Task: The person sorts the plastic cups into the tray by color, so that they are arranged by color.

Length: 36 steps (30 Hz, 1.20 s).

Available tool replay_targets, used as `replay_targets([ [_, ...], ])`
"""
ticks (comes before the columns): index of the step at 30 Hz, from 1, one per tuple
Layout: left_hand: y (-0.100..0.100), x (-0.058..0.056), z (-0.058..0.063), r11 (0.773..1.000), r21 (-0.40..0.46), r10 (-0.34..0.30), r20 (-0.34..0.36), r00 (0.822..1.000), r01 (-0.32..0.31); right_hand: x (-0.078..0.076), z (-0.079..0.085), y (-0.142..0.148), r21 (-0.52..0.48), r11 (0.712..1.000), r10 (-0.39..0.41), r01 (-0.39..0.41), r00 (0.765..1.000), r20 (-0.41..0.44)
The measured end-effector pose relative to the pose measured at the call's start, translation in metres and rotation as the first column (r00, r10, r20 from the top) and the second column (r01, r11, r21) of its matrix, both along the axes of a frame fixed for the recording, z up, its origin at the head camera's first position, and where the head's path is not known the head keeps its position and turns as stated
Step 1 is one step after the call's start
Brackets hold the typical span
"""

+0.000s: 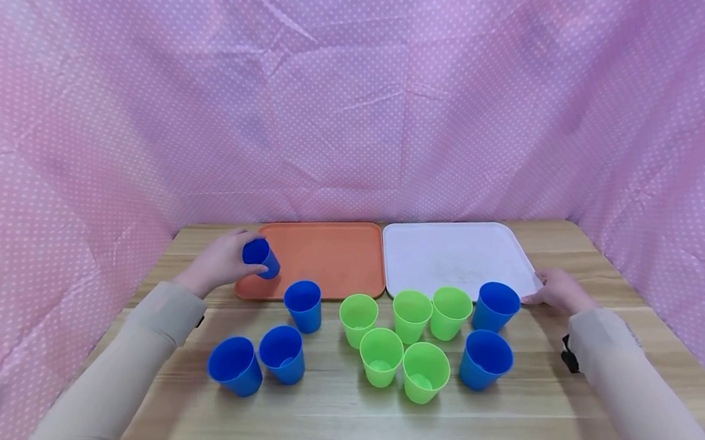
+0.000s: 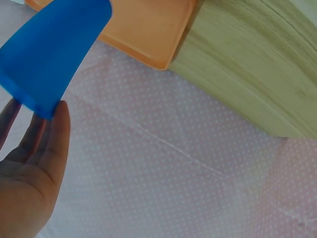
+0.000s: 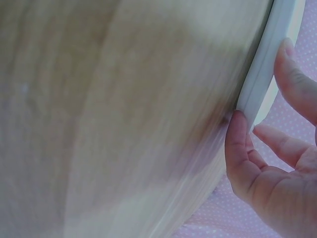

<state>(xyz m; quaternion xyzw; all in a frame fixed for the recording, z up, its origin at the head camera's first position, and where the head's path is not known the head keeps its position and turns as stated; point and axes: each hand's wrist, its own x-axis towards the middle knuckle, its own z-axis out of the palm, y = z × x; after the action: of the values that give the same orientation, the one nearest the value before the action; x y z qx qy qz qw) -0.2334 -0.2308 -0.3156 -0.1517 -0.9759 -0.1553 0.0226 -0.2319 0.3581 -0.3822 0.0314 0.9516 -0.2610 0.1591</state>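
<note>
My left hand (image 1: 221, 260) grips a blue cup (image 1: 269, 266) near its rim, over the left part of the orange tray (image 1: 332, 259). In the left wrist view the blue cup (image 2: 57, 52) is tilted, with the fingers at its rim end. At the front right corner of the white tray (image 1: 455, 255), my right hand (image 1: 558, 290) pinches the edge. The right wrist view has the thumb on one side of the white tray's rim (image 3: 265, 64) and the fingertips on the other.
Several green cups (image 1: 381, 358) stand upright in the middle of the wooden table (image 1: 342, 425). Two blue cups (image 1: 485, 360) stand to their right, and three more blue cups (image 1: 303, 306) to their left. A pink dotted cloth (image 1: 358, 114) hangs behind the trays and along both sides.
</note>
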Motion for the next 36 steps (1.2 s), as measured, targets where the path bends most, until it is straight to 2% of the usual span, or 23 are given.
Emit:
replay_targets([
  [6,0.001,-0.020,0.000,1.000,0.025,0.012,-0.059,0.998,-0.011,-0.002,0.004,0.001,0.007,1.000,0.015,-0.015,1.000,-0.027],
  [13,0.002,-0.043,0.002,0.999,0.018,0.035,-0.043,0.998,-0.035,-0.002,0.005,0.001,0.031,0.999,0.027,-0.026,0.999,-0.043],
  [17,0.005,-0.053,-0.001,1.000,-0.001,0.025,-0.038,0.999,-0.025,-0.001,0.005,0.001,0.028,0.999,0.016,-0.015,0.999,-0.034],
  [28,0.013,-0.071,-0.001,1.000,-0.023,0.022,0.014,1.000,-0.022,-0.001,0.003,0.000,0.023,1.000,0.022,-0.021,0.999,-0.044],
  [36,0.012,-0.077,-0.004,0.998,-0.053,0.027,0.056,0.998,-0.024,0.000,-0.001,-0.001,0.007,1.000,0.005,-0.005,0.999,-0.032],
])
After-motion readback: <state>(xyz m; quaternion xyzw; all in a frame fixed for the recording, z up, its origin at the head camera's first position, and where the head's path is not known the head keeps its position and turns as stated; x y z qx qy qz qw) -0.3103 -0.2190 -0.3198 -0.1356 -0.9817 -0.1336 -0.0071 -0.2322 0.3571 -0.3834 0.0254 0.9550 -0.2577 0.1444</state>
